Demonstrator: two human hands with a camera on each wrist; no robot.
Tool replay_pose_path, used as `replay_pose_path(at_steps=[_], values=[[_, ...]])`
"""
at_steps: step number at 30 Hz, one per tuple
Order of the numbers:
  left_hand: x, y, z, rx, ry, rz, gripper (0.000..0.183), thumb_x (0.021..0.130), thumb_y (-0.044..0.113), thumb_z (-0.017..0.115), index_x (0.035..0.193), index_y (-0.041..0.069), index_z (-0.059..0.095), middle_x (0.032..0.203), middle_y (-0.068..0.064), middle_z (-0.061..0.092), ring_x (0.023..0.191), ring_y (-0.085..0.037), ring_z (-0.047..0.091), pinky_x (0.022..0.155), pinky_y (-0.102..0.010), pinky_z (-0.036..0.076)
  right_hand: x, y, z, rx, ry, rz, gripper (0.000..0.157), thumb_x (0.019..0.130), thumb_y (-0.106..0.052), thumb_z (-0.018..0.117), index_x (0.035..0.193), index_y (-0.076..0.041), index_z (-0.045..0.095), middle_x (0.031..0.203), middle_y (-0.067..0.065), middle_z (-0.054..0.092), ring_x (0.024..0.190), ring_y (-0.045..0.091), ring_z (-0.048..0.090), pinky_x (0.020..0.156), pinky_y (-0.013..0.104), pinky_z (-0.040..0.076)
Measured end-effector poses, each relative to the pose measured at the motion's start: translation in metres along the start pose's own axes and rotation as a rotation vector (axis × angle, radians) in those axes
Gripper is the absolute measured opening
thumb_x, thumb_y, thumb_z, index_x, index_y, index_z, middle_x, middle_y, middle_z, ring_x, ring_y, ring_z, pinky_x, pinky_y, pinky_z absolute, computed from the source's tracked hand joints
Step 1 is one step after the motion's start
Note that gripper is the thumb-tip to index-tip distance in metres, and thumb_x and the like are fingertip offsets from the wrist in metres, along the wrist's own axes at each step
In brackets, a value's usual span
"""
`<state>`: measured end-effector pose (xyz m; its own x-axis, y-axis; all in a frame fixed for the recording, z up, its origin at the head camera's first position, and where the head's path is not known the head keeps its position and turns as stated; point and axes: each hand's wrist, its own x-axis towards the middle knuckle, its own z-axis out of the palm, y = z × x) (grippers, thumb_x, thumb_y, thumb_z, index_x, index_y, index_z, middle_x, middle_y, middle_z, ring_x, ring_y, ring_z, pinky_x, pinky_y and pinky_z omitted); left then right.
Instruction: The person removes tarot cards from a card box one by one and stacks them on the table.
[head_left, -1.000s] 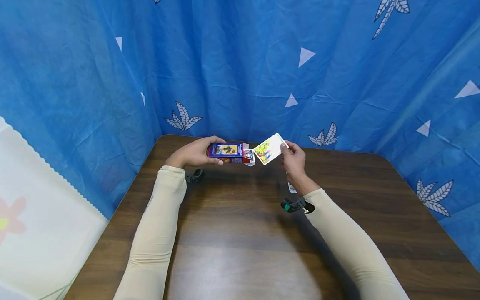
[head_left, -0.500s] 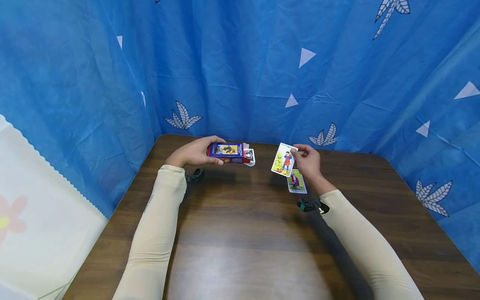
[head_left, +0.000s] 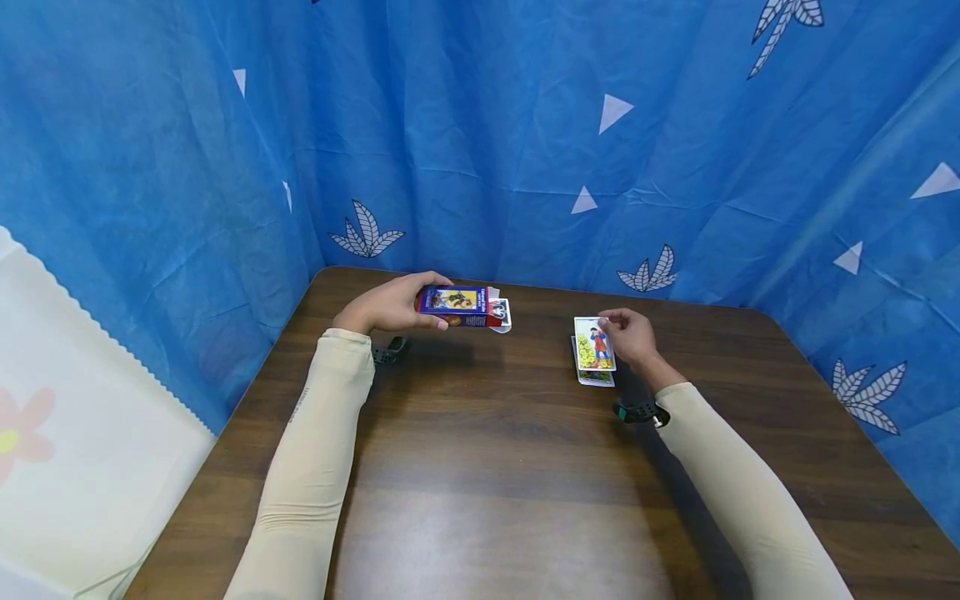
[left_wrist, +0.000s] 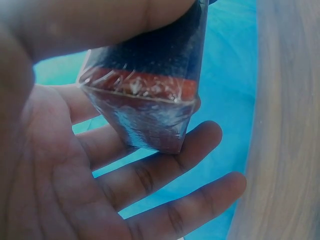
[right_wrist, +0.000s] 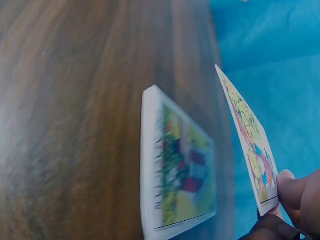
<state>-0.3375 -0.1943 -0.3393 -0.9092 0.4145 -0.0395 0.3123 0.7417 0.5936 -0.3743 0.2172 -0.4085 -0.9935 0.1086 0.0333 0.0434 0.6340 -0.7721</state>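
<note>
My left hand (head_left: 392, 307) grips a blue and red tarot card box (head_left: 454, 300), thumb along the near side and fingers behind. The box lies level above the table, its flap open to the right, with cards (head_left: 500, 312) showing at the mouth. In the left wrist view its glossy end (left_wrist: 142, 120) rests against the fingers. My right hand (head_left: 633, 337) pinches one tarot card (head_left: 594, 346) at its upper right corner. That card, with yellow discs and a red-and-blue figure, is tilted over a small stack of tarot cards (right_wrist: 187, 172), apart from it in the right wrist view.
A brown wooden table (head_left: 465, 467) extends under both hands. Behind it hangs a blue curtain (head_left: 480, 150) with white leaf and triangle prints. A white cloth with a flower (head_left: 90, 467) hangs at the left. Dark wrist straps (head_left: 636, 412) hang at both wrists.
My right hand has carried the card from beside the box mouth rightward and down, turning it upright over the stack, now mostly covered in the head view. The left hand and box have stayed put.
</note>
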Motion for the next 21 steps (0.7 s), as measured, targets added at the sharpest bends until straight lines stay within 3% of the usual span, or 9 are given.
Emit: replay_pose_path(at_steps=[9, 21], values=[[0.001, -0.002, 0.001, -0.002, -0.007, -0.002, 0.077, 0.083, 0.042, 0.077, 0.147, 0.021, 0.039, 0.142, -0.014, 0.046, 0.127, -0.034, 0.046, 0.105, -0.052, 0.046, 0.006, 0.014, 0.006, -0.051, -0.058, 0.072, 0.034, 0.104, -0.028, 0.049, 0.128, -0.007, 0.06, 0.122, 0.018, 0.055, 0.1, 0.027, 0.051, 0.079, 0.03, 0.043], [-0.001, -0.001, 0.0, -0.016, -0.009, 0.001, 0.077, 0.083, 0.043, 0.077, 0.146, 0.02, 0.04, 0.143, -0.012, 0.046, 0.127, -0.033, 0.046, 0.105, -0.051, 0.046, 0.005, 0.015, 0.011, -0.136, -0.049, 0.106, 0.031, 0.103, -0.024, 0.051, 0.123, -0.004, 0.063, 0.118, 0.018, 0.057, 0.1, 0.028, 0.052, 0.081, 0.033, 0.044]])
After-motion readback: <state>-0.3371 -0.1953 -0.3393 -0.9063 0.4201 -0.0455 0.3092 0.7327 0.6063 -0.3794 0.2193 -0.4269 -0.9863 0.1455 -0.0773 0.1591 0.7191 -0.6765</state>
